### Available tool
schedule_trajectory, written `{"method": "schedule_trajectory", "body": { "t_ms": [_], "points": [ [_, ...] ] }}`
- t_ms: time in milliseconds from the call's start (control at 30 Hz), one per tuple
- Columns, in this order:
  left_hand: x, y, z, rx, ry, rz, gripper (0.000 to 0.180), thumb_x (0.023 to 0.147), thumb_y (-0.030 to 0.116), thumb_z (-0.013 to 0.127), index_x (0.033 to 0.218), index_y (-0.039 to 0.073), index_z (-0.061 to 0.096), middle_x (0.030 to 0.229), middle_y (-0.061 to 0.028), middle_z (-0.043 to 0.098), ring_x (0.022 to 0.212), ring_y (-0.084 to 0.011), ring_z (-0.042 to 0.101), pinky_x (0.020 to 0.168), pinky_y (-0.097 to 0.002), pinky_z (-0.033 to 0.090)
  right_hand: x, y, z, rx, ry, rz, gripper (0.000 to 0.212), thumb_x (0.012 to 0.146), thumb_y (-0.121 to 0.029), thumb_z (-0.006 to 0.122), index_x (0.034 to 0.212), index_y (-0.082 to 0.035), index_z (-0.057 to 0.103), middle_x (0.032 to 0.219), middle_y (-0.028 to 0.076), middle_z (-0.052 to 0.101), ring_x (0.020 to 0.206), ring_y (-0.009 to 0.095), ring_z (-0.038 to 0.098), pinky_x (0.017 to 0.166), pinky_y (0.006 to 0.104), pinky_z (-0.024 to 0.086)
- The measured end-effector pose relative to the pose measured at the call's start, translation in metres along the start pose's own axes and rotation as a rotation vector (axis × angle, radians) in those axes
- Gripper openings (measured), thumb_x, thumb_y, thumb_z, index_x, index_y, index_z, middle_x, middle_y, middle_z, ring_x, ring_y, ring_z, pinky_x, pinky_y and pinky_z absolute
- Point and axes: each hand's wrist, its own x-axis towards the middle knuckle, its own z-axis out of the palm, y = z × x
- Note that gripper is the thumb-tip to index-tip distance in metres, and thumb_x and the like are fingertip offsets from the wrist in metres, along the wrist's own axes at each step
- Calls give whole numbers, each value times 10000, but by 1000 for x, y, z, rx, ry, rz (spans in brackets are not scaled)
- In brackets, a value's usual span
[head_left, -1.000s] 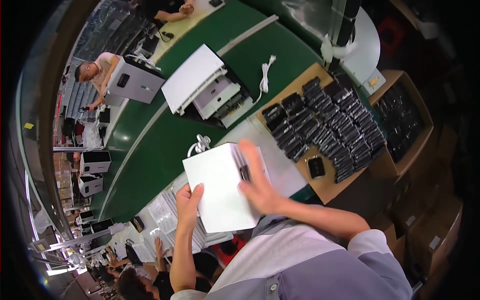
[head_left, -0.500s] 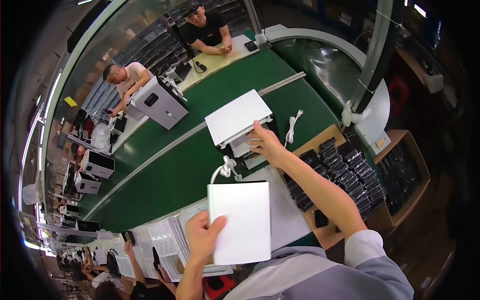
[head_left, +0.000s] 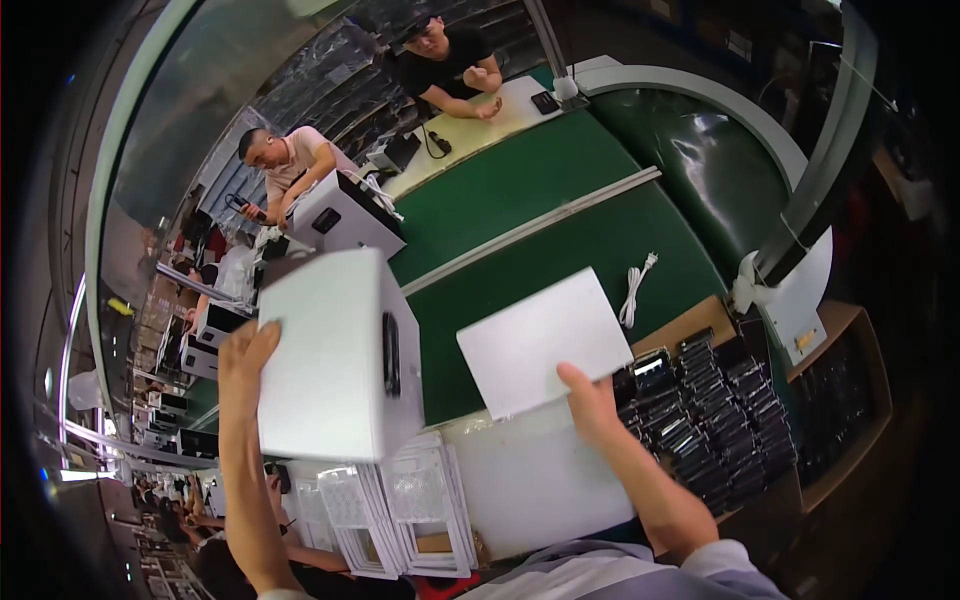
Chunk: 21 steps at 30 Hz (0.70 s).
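Note:
My left hand (head_left: pixel 245 352) grips the left edge of a large white box-shaped appliance (head_left: pixel 318 355), slightly blurred, at the near side of the green belt. A black elongated oval inset (head_left: pixel 390 355) shows on its right side. To its right, my right hand (head_left: pixel 592 402) is closed on the near edge of a white rectangular piece (head_left: pixel 545 343), thumb on top and fingers hidden underneath. Only its smooth white face shows, so I cannot tell how deep it is. Beyond its right corner a coiled white power cord (head_left: pixel 634 290) lies on the belt.
Rows of dark parts fill a cardboard box (head_left: pixel 690 410) at right, with another box (head_left: pixel 850 380) beyond. White frames (head_left: pixel 430 500) lie near me. A metal rail (head_left: pixel 530 232) crosses the green belt (head_left: pixel 500 165). Two people work opposite, near another white appliance (head_left: pixel 345 220).
My left hand has moved left and farther away, now at the larger appliance. My right hand has come nearer and right, gripping the white piece. The view has shifted.

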Motion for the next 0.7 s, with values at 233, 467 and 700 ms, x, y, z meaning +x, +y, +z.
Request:
{"method": "schedule_trajectory", "body": {
  "t_ms": [233, 467, 700],
  "points": [
    [212, -47, 91, 113, -155, 101, 292, 937, 307, 714, 924, 15, 716, 844, -26, 690, 752, -94, 613, 684, -290, 473, -20, 10, -18, -122, -41, -22, 771, 873, -109, 725, 1517, -34, 309, 1463, 113, 457, 1344, 240, 447, 1134, 393, 350],
    [357, -44, 236, -435, -353, 77, 339, 943, 292, 728, 1034, -30, 674, 918, -62, 702, 824, -124, 667, 696, -257, 524, -18, -7, -20, -175, -39, -180, 537, 879, -129, 743, 1340, 15, 509, 1253, 100, 587, 1162, 212, 552, 1014, 376, 436],
    [478, -113, 328, -524, -241, 86, 382, 895, 327, 794, 1020, -11, 666, 950, -66, 702, 800, -146, 655, 725, -293, 533, -7, -16, -21, -205, -54, -211, 494, 859, -184, 760, 1260, 12, 548, 1157, 97, 611, 1055, 216, 579, 940, 377, 467]
  ]
}}
